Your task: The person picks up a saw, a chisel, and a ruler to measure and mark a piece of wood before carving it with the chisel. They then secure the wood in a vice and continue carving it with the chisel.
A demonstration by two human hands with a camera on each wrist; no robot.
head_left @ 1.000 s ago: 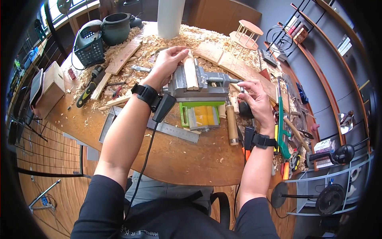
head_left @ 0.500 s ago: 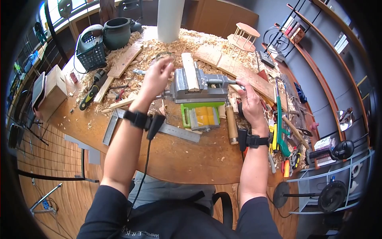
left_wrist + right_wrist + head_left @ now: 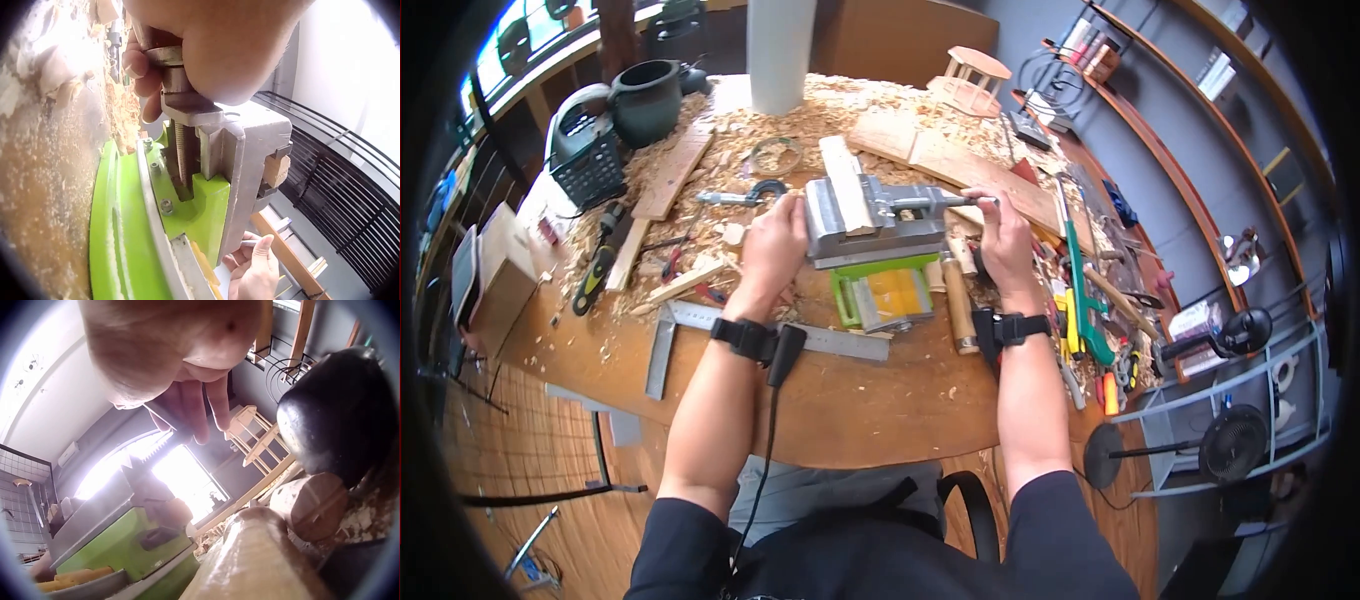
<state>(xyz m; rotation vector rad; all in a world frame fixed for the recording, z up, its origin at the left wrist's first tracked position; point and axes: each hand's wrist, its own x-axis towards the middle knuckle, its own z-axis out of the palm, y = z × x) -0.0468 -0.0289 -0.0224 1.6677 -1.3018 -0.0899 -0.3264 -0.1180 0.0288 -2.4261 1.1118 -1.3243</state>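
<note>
A grey metal bench vise (image 3: 890, 240) stands on the table with a pale wood strip (image 3: 846, 190) clamped upright between its jaws. Below it sits a green base (image 3: 134, 219) with a yellow insert (image 3: 895, 296). My left hand (image 3: 775, 245) is at the vise's left end, its fingers curled round a round metal knob (image 3: 165, 56) above a threaded screw (image 3: 181, 153). At the right end, my right hand (image 3: 1007, 245) pinches the thin bar handle (image 3: 250, 242) of the vise screw between thumb and fingers. The palm hides that grip in the right wrist view.
A wooden-handled tool (image 3: 960, 305) lies right of the green base, near a green-handled saw (image 3: 1085, 300). Left of them lie a steel square (image 3: 840, 342) and a screwdriver (image 3: 595, 275). Boards (image 3: 960, 165), wood shavings (image 3: 720, 150) and a small wooden stand (image 3: 972, 75) are behind.
My left hand has left the wood strip's top and come down to the knob at the vise's left end. My right hand stays at the screw handle. The head view has shifted.
</note>
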